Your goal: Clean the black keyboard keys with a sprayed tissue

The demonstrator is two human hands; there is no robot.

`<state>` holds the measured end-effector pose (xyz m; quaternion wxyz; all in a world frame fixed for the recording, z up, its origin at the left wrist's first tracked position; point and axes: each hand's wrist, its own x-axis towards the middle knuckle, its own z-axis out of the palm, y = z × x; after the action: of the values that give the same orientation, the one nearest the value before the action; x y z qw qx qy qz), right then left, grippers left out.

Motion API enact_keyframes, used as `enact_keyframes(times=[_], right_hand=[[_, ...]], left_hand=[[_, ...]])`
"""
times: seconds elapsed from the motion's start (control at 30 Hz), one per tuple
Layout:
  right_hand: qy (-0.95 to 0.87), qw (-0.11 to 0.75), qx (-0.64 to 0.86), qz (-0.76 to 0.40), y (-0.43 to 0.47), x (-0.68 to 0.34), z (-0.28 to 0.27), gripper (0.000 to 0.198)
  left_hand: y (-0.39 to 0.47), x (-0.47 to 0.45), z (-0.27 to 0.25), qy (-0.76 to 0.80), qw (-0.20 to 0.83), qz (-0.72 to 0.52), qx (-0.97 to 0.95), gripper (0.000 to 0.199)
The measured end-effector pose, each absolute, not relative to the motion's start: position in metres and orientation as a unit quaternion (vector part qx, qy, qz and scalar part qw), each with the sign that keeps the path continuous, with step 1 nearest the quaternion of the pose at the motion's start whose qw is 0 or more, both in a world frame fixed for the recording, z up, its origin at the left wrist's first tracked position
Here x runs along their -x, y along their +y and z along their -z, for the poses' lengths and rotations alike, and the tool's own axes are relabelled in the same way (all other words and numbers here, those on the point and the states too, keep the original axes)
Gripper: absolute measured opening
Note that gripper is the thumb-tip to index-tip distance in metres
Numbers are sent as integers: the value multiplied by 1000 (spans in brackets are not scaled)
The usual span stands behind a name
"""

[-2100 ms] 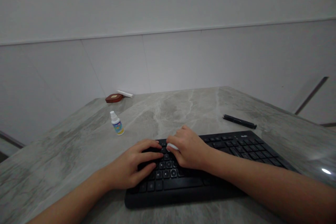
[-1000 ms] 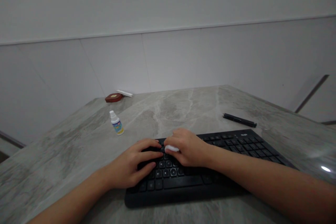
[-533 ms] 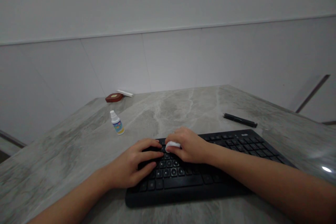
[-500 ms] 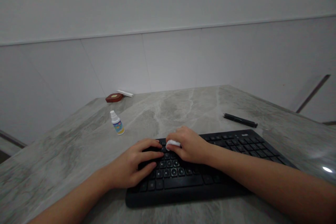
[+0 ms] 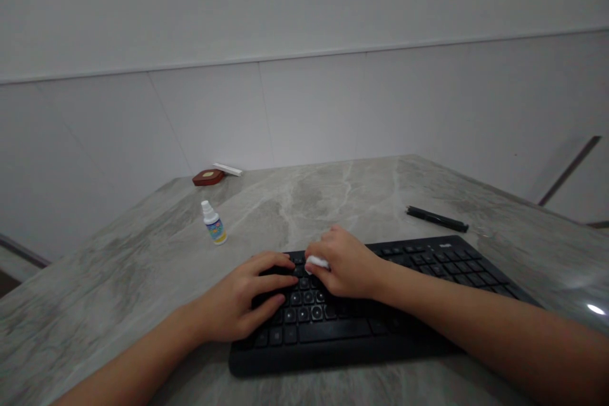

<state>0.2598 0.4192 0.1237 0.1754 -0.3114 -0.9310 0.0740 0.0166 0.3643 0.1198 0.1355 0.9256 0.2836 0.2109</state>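
Note:
A black keyboard (image 5: 333, 330) lies on the marbled tabletop. My left hand (image 5: 242, 298) rests over its left end, fingers spread across the keys and thumb apart from them. My right hand (image 5: 340, 263) is closed around a small white wad (image 5: 317, 263), soft-looking like tissue or cloth, and presses it to the upper rows of keys. The keys under that hand are hidden. To the left, beyond my left hand, stands a small white bottle (image 5: 215, 226) with a blue and yellow label and a white cap.
Behind the keyboard at right lies a black pen (image 5: 436, 219). At the far left corner of the table (image 5: 304, 203) sit a dark red box (image 5: 208, 177) and a thin white strip (image 5: 228, 169). A pale wall (image 5: 304, 108) stands behind.
My right hand has shifted slightly to the right along the keys with the white wad. My left hand stays in place on the keyboard.

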Motion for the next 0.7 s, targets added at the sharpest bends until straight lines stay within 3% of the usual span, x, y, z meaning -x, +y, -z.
enact_keyframes(times=[0.17,0.4,0.7], right_hand=[[-893,148,388,-172,417,-259,-139,15],[-893,95,418,-135,413,-273,-177,12],[-931,34,354,-82,417,-269,-154,17]], left_hand=[[364,-17,-119,282,142,-211,-925,39],[366,-17,-120,287,139,-198,-927,38],[364,-17,-121,284,138,-211,-925,38]])
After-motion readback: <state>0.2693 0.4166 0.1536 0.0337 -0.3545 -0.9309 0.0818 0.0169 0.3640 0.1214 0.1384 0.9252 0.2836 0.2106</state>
